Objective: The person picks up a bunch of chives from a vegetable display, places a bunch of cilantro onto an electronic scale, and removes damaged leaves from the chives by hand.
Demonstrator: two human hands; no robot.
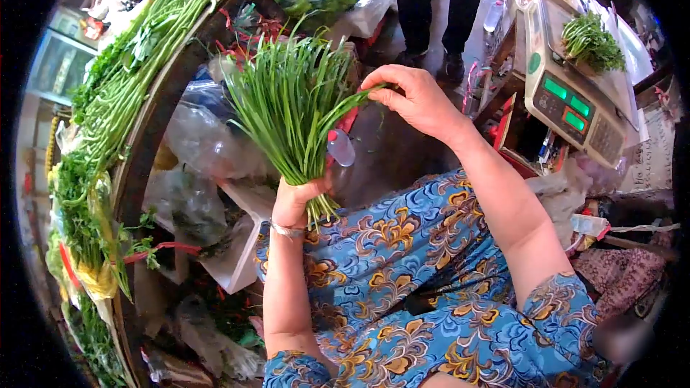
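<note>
Because gripping low presumably frees the blades (287, 75), I see the leafy bunch (293, 118), eleven o'clock, stems (323, 210) clasped: left hand (298, 197). Right hand (417, 99), one o'clock: pinching outlying blades, apparently holding them clear.

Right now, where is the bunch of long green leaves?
In the head view, the bunch is left of centre, its stems gripped by the left hand, the right hand pinching some leaves.

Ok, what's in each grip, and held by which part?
Left grip: the green bunch, around its stems near the lower ends. Right grip: some of its leaves, pinched toward their tips.
</note>
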